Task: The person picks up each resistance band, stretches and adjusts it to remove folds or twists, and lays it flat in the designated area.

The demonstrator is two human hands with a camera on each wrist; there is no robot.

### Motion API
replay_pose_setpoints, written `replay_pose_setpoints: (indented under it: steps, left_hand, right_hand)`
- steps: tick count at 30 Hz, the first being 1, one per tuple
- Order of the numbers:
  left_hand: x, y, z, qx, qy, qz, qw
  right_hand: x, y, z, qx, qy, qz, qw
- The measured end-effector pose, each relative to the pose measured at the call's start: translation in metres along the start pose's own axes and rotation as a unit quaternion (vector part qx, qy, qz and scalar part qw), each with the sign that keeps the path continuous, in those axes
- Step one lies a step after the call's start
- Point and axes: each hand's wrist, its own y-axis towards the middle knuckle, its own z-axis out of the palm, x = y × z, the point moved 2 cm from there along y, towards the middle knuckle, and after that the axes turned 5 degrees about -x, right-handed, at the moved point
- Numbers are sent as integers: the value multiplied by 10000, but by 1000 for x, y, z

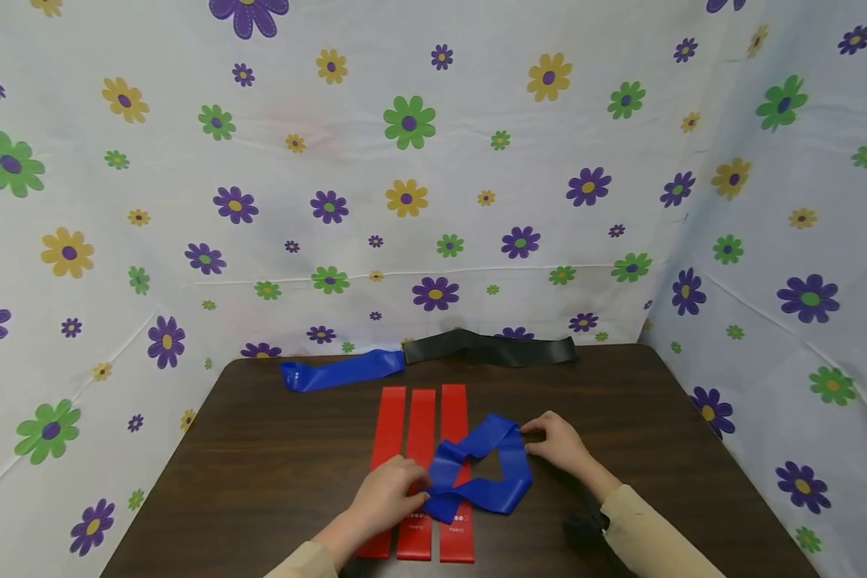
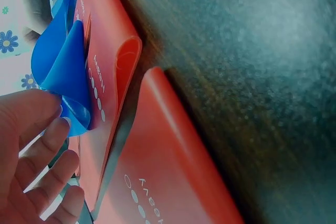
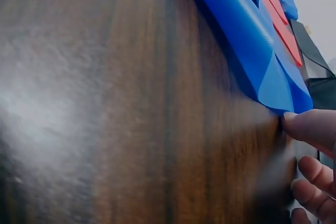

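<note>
Both my forearms (image 1: 602,483) angle forward, pale sleeves (image 1: 653,531) short of the wrists. I have the left hand (image 1: 392,491) back-up, fingers bent; right hand (image 1: 559,443) turned inward, fingers loosely bent.

- Wood-grain table (image 1: 260,482) under the left fingers (image 2: 58,135) and right fingers (image 3: 315,170)
- Three red resistance bands (image 1: 421,425) by the left fingers
- Blue loop (image 1: 516,461) between
- Blue strip (image 1: 347,370), black band (image 1: 487,350) beyond
</note>
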Motion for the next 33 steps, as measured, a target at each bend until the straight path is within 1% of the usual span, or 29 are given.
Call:
replay_pose_setpoints:
  steps: [5,10,21,26,33]
  left_hand:
    - [2,-1,4,80,-92,-106,9999]
    - [3,1,8,208,-140,-265,9993]
    - [2,1,12,279,-4,-315,9991]
    - [0,2,13,319,49,-395,9987]
    - [0,4,15,294,110,-372,9988]
  right_hand:
    - [3,-5,3,-132,133,205,9996]
    - [7,-8,5,-285,292,298,9987]
    - [11,-9,10,-327,191,388,9985]
    - [13,-8,11,-386,134,655,9970]
    - [20,-7,9,-362,47,1027,9940]
